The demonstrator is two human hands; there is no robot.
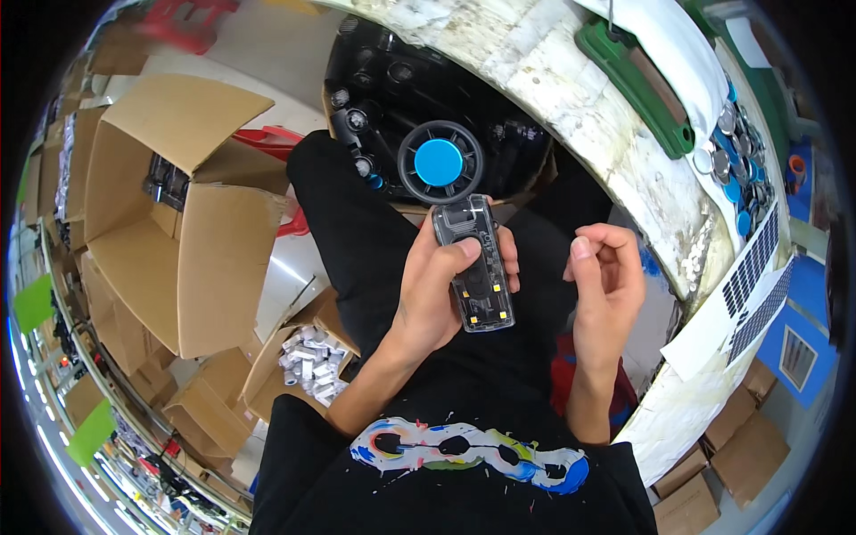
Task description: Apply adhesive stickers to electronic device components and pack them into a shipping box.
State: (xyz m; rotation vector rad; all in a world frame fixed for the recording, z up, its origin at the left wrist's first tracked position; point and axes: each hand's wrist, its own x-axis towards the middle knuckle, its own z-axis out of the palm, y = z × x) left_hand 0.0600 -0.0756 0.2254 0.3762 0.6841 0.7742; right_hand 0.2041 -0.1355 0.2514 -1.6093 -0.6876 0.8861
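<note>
My left hand is wrapped around the dark see-through body of a handheld fan-like device, its thumb lying across the front. Several small yellowish square lights or chips show at the near end of the body. At the far end is a round black ribbed head with a blue disc in its centre. My right hand is held up to the right, apart from the device. Its thumb and index finger are pinched together; anything between them is too small to make out.
Beyond my knees, a carton lined with black plastic holds several dark parts. An open carton and a small box of white pieces stand left. The worn bench curves along the right, with blue and silver discs and black-patterned sheets.
</note>
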